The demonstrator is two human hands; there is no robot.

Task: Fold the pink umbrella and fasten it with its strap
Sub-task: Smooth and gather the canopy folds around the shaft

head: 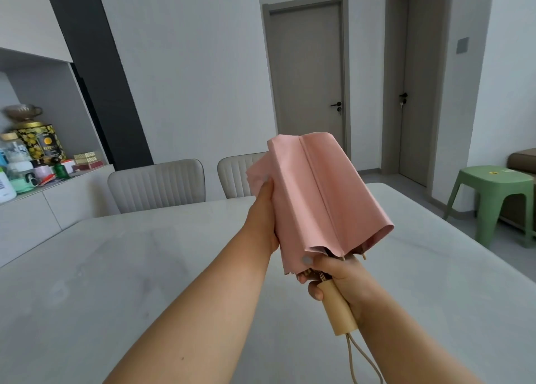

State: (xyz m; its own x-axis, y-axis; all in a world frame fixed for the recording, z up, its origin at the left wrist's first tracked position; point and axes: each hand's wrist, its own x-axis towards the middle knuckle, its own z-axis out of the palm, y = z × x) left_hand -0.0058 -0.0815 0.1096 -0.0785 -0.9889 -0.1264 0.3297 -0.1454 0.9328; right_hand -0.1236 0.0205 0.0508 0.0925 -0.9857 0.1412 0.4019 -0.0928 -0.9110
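On the shelf at far left stands a yellow-patterned tin [39,140] among bottles; its label is too small to read. Over the pale bench [116,267], the left hand [262,224] closes its grip on the loose canopy along the left side of the pink umbrella [322,198], pressing the folds together. The umbrella is held in the air, collapsed but still baggy, canopy pointing away. Lower right, the right hand [336,276] wraps its grip round the top of the wooden handle [339,311], a cord loop hanging below. I judge the pleat-gathering step is in hand; next the panels need wrapping tight round the shaft. The strap is not visible.
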